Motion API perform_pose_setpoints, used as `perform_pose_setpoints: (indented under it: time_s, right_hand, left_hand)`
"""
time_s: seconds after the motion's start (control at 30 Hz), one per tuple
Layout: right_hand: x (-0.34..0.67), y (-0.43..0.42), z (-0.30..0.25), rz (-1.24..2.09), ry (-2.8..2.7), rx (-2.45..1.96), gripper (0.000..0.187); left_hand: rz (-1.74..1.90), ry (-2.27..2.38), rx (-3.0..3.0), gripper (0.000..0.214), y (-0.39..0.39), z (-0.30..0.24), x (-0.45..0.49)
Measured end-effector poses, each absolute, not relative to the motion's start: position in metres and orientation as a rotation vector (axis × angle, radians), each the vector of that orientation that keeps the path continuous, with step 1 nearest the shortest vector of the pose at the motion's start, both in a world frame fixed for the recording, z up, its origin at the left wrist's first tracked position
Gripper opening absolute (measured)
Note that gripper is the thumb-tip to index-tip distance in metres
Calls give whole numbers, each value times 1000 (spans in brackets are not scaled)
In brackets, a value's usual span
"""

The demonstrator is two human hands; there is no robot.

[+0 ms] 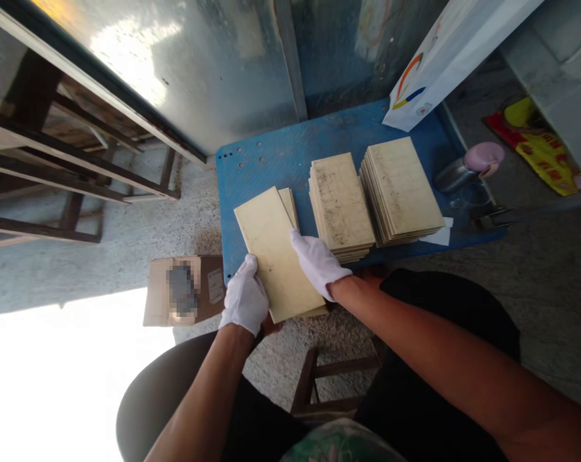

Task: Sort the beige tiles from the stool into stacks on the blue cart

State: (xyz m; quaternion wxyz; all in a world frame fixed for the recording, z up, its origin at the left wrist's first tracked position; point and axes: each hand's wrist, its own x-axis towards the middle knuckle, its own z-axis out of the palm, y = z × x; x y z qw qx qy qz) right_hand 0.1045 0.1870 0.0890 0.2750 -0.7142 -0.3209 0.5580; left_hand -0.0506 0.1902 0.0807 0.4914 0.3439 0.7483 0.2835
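Both my hands wear white gloves. My left hand [245, 296] grips the near left corner of a cream rectangular board [273, 250] that lies on a short pile on the blue table [266, 160]. My right hand [318, 262] rests on the same board's right edge, fingers curled over it. To the right stand two taller stacks of the same boards: a smudged middle stack [341, 204] and a cleaner right stack [402, 187].
A white paper bag [444, 54] leans at the table's far right corner. A metal cup with a pink lid [468, 167] lies on the right edge. A cardboard box [184, 290] sits on the floor at left, wooden frames [54, 160] beyond. A stool [329, 385] stands between my knees.
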Motion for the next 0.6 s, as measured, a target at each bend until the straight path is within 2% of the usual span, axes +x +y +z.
perform_pose_setpoints:
  time_s: [0.33,0.6]
  right_hand:
    - [110,179,96,1345,-993,-1930,47]
    - [100,159,107,1733,-1365,-1671,47]
  left_hand:
    - [472,1943,1185,37,265,57,-66]
    - [372,1854,1253,32,295,20,-38]
